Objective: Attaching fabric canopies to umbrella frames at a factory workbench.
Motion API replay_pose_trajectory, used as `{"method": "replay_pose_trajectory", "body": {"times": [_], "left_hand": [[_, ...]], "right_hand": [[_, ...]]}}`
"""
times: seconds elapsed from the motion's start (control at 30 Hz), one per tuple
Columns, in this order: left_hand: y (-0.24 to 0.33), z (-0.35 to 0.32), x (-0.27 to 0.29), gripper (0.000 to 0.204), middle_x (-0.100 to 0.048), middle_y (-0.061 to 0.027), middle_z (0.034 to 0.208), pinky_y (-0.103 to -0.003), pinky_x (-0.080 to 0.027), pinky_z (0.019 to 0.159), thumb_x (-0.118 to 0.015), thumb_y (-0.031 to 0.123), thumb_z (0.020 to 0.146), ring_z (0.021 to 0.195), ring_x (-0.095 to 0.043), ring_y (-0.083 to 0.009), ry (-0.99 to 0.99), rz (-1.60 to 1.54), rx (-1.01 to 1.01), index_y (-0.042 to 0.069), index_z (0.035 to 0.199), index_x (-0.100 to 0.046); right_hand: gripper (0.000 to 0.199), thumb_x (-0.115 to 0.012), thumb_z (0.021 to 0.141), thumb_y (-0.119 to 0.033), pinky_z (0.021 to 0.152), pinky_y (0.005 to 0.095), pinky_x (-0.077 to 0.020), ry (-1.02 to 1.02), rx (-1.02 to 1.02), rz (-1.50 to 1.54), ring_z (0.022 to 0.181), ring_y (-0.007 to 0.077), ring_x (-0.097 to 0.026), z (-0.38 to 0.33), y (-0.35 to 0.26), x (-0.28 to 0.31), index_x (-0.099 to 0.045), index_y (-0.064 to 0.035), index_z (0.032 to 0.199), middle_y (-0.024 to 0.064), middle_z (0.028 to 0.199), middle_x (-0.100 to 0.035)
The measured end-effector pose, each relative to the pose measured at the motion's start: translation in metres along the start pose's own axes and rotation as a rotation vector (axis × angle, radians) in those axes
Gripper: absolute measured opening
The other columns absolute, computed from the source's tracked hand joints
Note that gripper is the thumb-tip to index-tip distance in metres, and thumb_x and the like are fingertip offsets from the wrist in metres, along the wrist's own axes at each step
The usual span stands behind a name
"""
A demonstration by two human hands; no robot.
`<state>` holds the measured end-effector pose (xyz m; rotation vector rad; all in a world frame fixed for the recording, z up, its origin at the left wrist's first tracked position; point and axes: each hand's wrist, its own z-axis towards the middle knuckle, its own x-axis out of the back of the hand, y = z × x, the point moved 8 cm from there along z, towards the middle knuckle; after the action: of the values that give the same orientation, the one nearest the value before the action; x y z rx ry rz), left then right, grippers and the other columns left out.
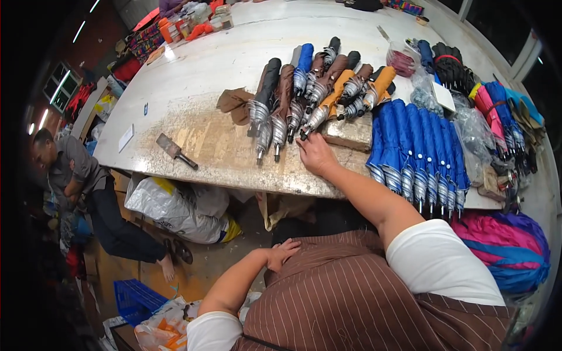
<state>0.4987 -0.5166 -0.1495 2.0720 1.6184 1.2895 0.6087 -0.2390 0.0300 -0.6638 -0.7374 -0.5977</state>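
My right hand (318, 155) reaches to the table's near edge, its fingers closed at the tip of an orange folded umbrella (325, 105) with a silver lining. That umbrella lies in a loose pile with brown umbrellas (285, 88), a black umbrella (268, 81) and a blue umbrella (304, 58), tips toward me. Beside my right forearm, several blue folded umbrellas (404, 137) lie in a neat row. A brown block (349, 133) sits under part of the pile. My left hand (283, 254) rests with fingers stretched out on my striped brown apron.
On the white table (193, 76) lie a flat scraper-like tool (175, 151) and a white paper (126, 138). Plastic bags and more umbrellas (497, 111) crowd the right side. A stuffed white sack (175, 210) stands below the edge. Another person (82, 169) sits at the left.
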Motion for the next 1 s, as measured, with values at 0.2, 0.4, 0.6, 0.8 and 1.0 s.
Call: {"method": "replay_pose_trajectory", "body": {"times": [0.2,0.4,0.6,0.8,1.0], "left_hand": [[-0.002,-0.001,0.005,0.109,-0.005,-0.0086,0.155,-0.059,-0.017,0.108,-0.073,0.016,0.053,0.143,0.001,-0.0365,-0.058,0.007,-0.062,0.014,0.147,-0.018],[0.011,0.012,0.014,0.112,-0.002,-0.0109,0.155,-0.054,-0.016,0.109,-0.075,0.024,0.056,0.142,0.002,-0.0375,-0.108,-0.142,-0.149,0.020,0.149,-0.012],[-0.007,0.027,0.013,0.125,-0.001,-0.0097,0.155,-0.055,-0.018,0.109,-0.080,0.019,0.045,0.142,0.002,-0.0369,-0.250,-0.209,0.007,0.021,0.149,-0.012],[-0.052,0.051,-0.021,0.128,0.002,-0.0139,0.155,-0.050,-0.013,0.112,-0.084,0.022,0.040,0.142,0.006,-0.0355,-0.284,-0.044,-0.003,0.020,0.148,-0.016],[-0.023,0.060,-0.041,0.126,0.001,-0.0156,0.154,-0.044,-0.009,0.115,-0.085,0.026,0.040,0.142,0.006,-0.0354,-0.263,0.310,-0.275,0.015,0.147,-0.020]], "right_hand": [[0.023,-0.050,0.083,-0.017,0.081,0.0435,-0.0438,-0.013,0.005,0.086,0.089,0.0362,-0.052,-0.002,0.006,0.001,-0.063,0.0009,0.082,0.0217,0.087,-0.057],[0.021,-0.056,0.080,-0.017,0.083,0.0418,-0.0458,-0.203,0.038,0.419,0.090,0.0316,-0.059,-0.001,0.013,0.125,-0.065,-0.0042,0.094,0.0149,0.092,-0.063],[0.038,-0.059,0.084,-0.022,0.088,0.0345,-0.0458,0.496,-0.593,-0.121,0.099,0.0247,-0.059,-0.156,0.193,0.410,-0.058,-0.0032,0.117,0.0145,0.110,-0.062],[0.044,-0.058,0.082,-0.036,0.078,0.0386,-0.0460,0.686,-1.212,-0.422,0.089,0.0282,-0.062,-0.400,0.385,0.542,-0.063,0.0021,0.103,0.0209,0.096,-0.065],[0.021,-0.063,0.084,-0.028,0.041,0.0252,-0.0340,0.794,-1.352,0.200,0.046,0.0083,-0.045,-0.494,0.496,0.534,-0.070,-0.0101,0.091,-0.0031,0.060,-0.054]]}}
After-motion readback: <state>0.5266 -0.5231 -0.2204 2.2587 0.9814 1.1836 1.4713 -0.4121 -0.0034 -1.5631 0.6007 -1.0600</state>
